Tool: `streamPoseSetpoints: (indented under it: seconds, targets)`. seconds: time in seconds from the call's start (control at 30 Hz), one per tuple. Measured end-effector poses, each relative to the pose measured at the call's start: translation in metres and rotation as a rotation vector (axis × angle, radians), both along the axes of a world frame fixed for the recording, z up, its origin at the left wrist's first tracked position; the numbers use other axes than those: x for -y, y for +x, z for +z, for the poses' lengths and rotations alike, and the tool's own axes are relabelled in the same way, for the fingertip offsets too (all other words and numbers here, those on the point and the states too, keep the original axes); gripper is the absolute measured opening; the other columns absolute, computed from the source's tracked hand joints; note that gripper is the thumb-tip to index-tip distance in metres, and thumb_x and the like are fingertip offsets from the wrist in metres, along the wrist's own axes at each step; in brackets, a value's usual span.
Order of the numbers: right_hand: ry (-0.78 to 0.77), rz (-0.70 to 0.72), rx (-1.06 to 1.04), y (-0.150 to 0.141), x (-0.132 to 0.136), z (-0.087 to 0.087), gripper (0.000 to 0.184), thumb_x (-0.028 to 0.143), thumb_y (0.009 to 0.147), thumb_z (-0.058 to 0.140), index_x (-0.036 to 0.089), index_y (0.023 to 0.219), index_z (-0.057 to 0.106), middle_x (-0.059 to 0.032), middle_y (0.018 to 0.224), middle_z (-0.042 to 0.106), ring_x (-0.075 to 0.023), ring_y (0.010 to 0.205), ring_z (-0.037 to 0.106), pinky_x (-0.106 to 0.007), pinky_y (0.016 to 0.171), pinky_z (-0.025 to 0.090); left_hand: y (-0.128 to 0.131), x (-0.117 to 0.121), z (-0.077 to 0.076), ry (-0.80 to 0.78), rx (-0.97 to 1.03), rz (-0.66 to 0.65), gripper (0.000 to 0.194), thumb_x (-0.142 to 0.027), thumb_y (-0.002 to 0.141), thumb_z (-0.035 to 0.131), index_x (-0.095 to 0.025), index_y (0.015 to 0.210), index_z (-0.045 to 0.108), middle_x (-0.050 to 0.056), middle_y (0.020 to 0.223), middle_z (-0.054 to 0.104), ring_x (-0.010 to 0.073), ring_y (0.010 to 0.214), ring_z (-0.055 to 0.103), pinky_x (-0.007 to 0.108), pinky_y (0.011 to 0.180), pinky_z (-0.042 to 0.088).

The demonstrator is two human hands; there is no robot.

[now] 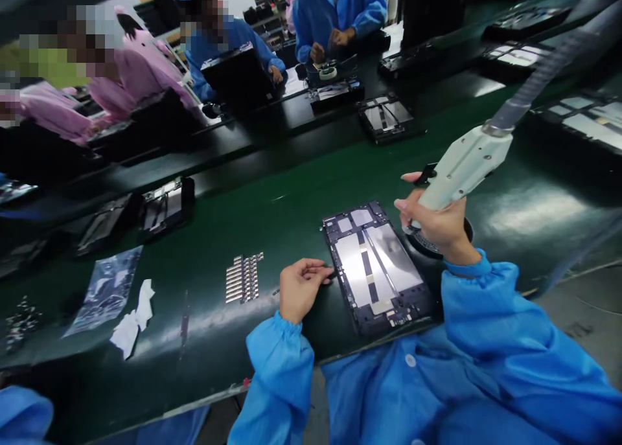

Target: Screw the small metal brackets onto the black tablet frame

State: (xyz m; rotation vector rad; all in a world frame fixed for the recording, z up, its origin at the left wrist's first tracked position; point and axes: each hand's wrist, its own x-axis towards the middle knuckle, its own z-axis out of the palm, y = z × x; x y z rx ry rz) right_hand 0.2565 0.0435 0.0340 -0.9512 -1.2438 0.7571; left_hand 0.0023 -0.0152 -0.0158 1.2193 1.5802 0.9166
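An opened tablet back (376, 270) with silver battery cells lies on the dark green belt (218, 218) in front of me. My right hand (435, 221) is wrapped round a pale electric screwdriver (461, 166), its tip down near the tablet's upper right corner over a small black dish (427, 244). My left hand (301, 288) rests by the tablet's left edge. Its fingers are curled in a pinch on something too small to make out. A cluster of small silver metal strips (243, 278) lies just left of that hand.
A clear plastic bag (104, 289) and crumpled white paper (133, 319) lie at the left. More opened tablets (386, 118) ride the belt farther off. People in blue and pink coats work at the far side. The screwdriver's grey hose (554, 69) runs up to the right.
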Motion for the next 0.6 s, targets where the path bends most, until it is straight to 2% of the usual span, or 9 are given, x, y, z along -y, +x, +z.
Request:
streamPoseSetpoints:
  seconds: [0.07, 0.23, 0.4, 0.5, 0.6]
  targets:
    - [-0.012, 0.052, 0.01, -0.009, 0.007, 0.003, 0.036, 0.026, 0.072, 0.074, 0.02, 0.104, 0.058, 0.0071, 0.049, 0.057, -0.0117, 0.037, 0.049, -0.028, 0.045, 0.045, 0.007, -0.011, -0.002, -0.021, 0.01, -0.047, 0.02, -0.029, 0.067, 0.072, -0.011, 0.074, 0.067, 0.006, 0.066, 0.069, 0.0139, 0.053, 0.064, 0.023, 0.053, 0.052]
    - [-0.065, 0.193, 0.003, -0.035, 0.018, 0.01, 0.038, 0.027, 0.074, 0.073, 0.018, 0.107, 0.056, 0.0062, 0.05, 0.055, -0.0127, 0.04, 0.051, -0.029, 0.045, 0.045, 0.011, -0.028, -0.006, 0.078, -0.085, -0.184, 0.015, -0.028, 0.076, 0.065, -0.014, 0.079, 0.07, 0.004, 0.072, 0.069, 0.0125, 0.057, 0.062, 0.024, 0.057, 0.049]
    - [-0.116, 0.307, -0.01, -0.064, 0.022, 0.015, 0.039, 0.028, 0.074, 0.073, 0.019, 0.107, 0.055, 0.0061, 0.05, 0.055, -0.0138, 0.041, 0.052, -0.032, 0.047, 0.047, 0.013, -0.035, -0.004, 0.34, -0.344, -0.278, 0.011, -0.02, 0.08, 0.061, -0.019, 0.078, 0.071, 0.002, 0.078, 0.068, 0.0125, 0.07, 0.059, 0.025, 0.067, 0.045]
    - [-0.139, 0.33, 0.01, -0.084, 0.018, 0.013, 0.034, 0.03, 0.072, 0.074, 0.02, 0.101, 0.058, 0.0041, 0.053, 0.056, -0.0146, 0.044, 0.053, -0.033, 0.047, 0.048, 0.012, -0.042, -0.002, 0.267, -0.25, -0.304, 0.007, -0.017, 0.075, 0.064, -0.018, 0.075, 0.071, 0.003, 0.078, 0.067, 0.013, 0.072, 0.058, 0.024, 0.068, 0.045]
    - [-0.174, 0.355, 0.024, -0.101, 0.011, 0.007, 0.03, 0.033, 0.071, 0.073, 0.021, 0.096, 0.06, 0.0022, 0.056, 0.057, -0.0162, 0.048, 0.056, -0.034, 0.048, 0.05, 0.009, -0.051, -0.004, 0.104, -0.113, -0.328, 0.004, -0.017, 0.07, 0.066, -0.014, 0.069, 0.067, 0.002, 0.067, 0.065, 0.0124, 0.06, 0.058, 0.023, 0.056, 0.046]
